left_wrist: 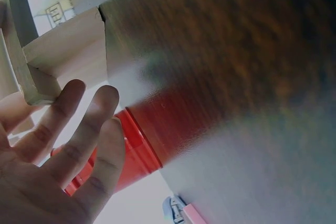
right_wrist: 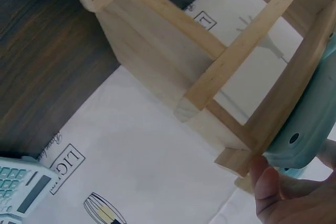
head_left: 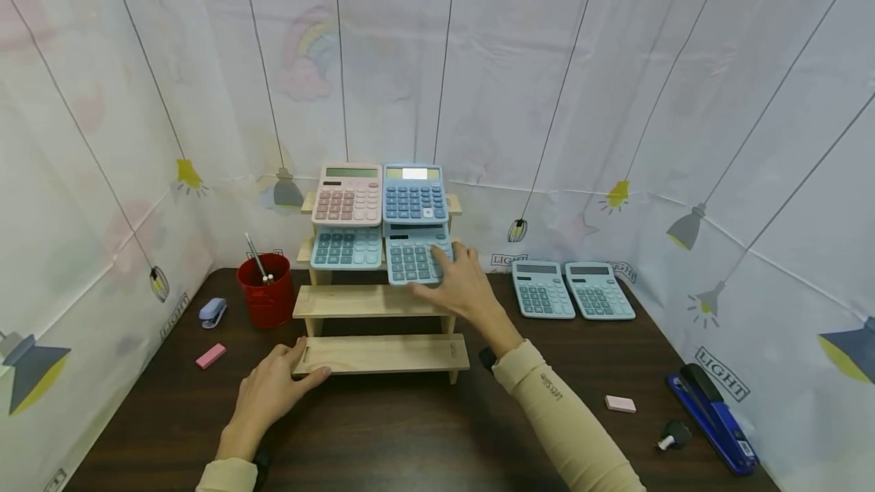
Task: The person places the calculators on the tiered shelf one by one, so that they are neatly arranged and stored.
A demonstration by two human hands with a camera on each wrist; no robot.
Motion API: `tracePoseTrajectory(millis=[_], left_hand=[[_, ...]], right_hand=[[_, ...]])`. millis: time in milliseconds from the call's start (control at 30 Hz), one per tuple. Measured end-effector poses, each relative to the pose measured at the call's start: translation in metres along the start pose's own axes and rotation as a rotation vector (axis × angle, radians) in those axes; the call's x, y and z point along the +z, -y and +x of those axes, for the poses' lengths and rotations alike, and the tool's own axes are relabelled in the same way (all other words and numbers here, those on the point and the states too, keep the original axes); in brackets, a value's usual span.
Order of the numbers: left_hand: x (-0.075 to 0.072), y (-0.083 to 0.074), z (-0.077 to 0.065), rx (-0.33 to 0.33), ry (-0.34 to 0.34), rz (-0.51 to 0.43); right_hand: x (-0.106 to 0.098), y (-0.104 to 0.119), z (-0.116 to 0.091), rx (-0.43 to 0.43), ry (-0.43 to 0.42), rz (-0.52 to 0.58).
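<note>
A tiered wooden stand point(head_left: 383, 355) carries calculators on its upper two tiers. My right hand point(head_left: 468, 287) holds the lower right light-blue calculator point(head_left: 412, 263) on the second tier, thumb near its bottom edge and fingers at its right side. In the right wrist view, fingertips point(right_wrist: 268, 182) lie by that calculator's edge and the end of a wooden slat. Beside it is another light-blue calculator point(head_left: 347, 249); above stand a pink calculator point(head_left: 347, 196) and a bluer one point(head_left: 414, 196). My left hand point(head_left: 273, 389) touches the lowest tier's left end, its fingers point(left_wrist: 86, 129) spread and fairly straight.
Two light-blue calculators point(head_left: 543, 291) lie to the right of the stand. To its left are a red pen cup point(head_left: 268, 302), a small stapler point(head_left: 213, 313) and a pink eraser point(head_left: 210, 356). At right lie a blue stapler point(head_left: 714, 420), a pale eraser point(head_left: 620, 404) and a small black item point(head_left: 675, 435).
</note>
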State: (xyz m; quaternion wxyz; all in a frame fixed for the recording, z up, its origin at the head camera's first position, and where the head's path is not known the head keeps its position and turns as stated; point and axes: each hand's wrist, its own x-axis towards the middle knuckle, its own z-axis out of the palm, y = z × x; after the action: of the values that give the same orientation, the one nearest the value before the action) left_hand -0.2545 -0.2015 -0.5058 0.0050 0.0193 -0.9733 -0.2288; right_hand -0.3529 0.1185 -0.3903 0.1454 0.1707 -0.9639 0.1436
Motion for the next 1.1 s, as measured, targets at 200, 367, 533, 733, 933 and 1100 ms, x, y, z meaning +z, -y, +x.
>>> tracePoseTrajectory(millis=[200,367,533,733,933,1100], left_hand=[[0.000,-0.001,0.000,-0.002,0.004,0.005],[0.000,-0.001,-0.001,-0.001,0.004,0.004],[-0.001,-0.002,0.000,0.000,0.001,0.009],[-0.001,-0.003,0.000,-0.001,0.000,0.012],[-0.001,-0.003,0.000,-0.004,0.005,0.013],[-0.002,-0.003,0.000,-0.008,0.009,0.015]], right_hand=[[0.008,-0.008,0.002,-0.024,-0.091,0.000],[0.013,-0.014,0.006,-0.037,-0.187,0.002],[0.015,-0.016,0.008,-0.053,-0.242,-0.006],[0.015,-0.015,0.008,-0.069,-0.284,-0.022],[0.017,-0.015,0.006,-0.082,-0.299,-0.025],[0.017,-0.015,0.006,-0.075,-0.292,-0.030]])
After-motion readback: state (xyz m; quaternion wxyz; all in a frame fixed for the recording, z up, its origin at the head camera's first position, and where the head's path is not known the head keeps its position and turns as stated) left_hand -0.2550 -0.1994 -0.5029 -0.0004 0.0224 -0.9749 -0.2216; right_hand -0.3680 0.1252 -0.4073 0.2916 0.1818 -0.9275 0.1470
